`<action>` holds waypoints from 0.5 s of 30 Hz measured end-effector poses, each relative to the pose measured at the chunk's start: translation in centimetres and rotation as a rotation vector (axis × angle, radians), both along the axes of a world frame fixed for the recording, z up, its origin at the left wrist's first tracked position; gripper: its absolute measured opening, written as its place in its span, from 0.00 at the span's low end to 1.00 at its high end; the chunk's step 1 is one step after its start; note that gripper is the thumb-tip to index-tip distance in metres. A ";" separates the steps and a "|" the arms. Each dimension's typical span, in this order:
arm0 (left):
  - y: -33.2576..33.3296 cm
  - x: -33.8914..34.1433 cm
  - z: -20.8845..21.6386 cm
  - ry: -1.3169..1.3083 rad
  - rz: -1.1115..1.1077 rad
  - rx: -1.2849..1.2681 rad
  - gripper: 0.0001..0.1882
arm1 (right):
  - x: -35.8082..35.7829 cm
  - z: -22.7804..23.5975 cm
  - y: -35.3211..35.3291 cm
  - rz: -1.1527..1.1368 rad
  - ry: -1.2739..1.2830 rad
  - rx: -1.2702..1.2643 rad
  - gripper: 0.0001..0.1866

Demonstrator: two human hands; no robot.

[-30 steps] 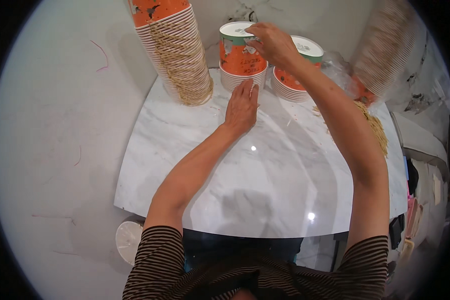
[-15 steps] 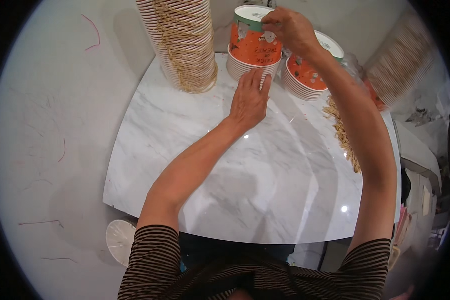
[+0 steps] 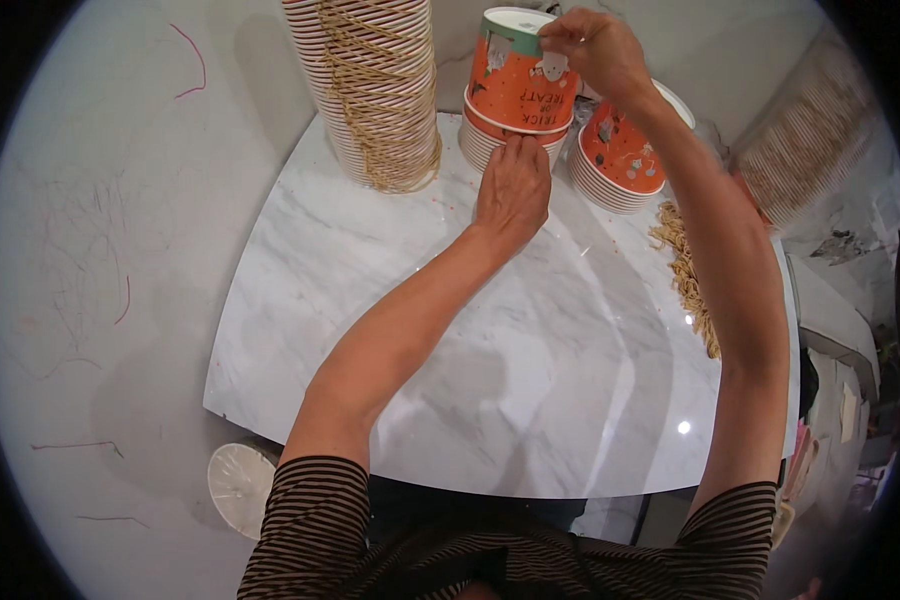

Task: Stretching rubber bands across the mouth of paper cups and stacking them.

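An upturned orange paper bucket (image 3: 520,85) with a green band and white base sits raised a little on its stack of paper buckets (image 3: 480,150) at the back of the table. My right hand (image 3: 600,50) pinches its upper edge at the base. At the front of the stack my left hand (image 3: 515,190) has its fingers together, the tips pressed at the rims just below the raised bucket; its thumb is hidden. Close by on the right is a second, shorter stack of orange paper buckets (image 3: 620,150), partly behind my right forearm.
A tall stack of paper buckets (image 3: 360,100) wound with tan rubber bands stands back left. More tan rubber bands (image 3: 690,280) lie along the right of the marble-patterned table (image 3: 470,380). Another stack in clear plastic (image 3: 800,140) leans far right. A white bin (image 3: 240,490) is at lower left.
The top bucket has risen slightly, and an orange strip shows between its rim and the stack. My left fingers have drawn together and bent at the rims. My right hand keeps its pinch.
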State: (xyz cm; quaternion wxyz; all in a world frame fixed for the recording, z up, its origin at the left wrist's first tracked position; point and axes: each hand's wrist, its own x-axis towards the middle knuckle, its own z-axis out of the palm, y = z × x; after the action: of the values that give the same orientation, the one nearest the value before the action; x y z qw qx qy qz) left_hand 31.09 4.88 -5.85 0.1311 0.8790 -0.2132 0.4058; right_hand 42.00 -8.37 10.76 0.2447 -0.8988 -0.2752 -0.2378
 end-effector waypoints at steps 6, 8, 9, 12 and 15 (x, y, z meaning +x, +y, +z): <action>0.0 0.0 0.1 0.024 0.011 0.011 0.15 | 0.9 5.4 -1.8 0.238 0.149 0.652 0.10; 0.3 0.0 0.0 0.054 0.021 0.014 0.17 | 0.4 8.4 -4.1 0.182 -0.099 0.688 0.11; -0.4 0.2 0.1 0.082 0.009 0.012 0.19 | 1.3 9.1 -7.1 0.166 -0.188 0.721 0.13; 1.1 -0.5 0.2 0.137 -0.073 -0.063 0.23 | -2.3 8.2 -9.2 0.128 -0.026 0.945 0.12; 1.1 -3.1 2.1 0.189 -0.172 -0.304 0.35 | -9.6 3.4 -12.4 0.356 0.304 1.110 0.15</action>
State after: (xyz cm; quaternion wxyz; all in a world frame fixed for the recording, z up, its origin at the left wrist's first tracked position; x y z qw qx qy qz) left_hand 27.98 5.95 -3.76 0.3160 0.8618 -0.2107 0.3361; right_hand 32.40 -20.79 14.14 0.7499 -0.6009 -0.2180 -0.1703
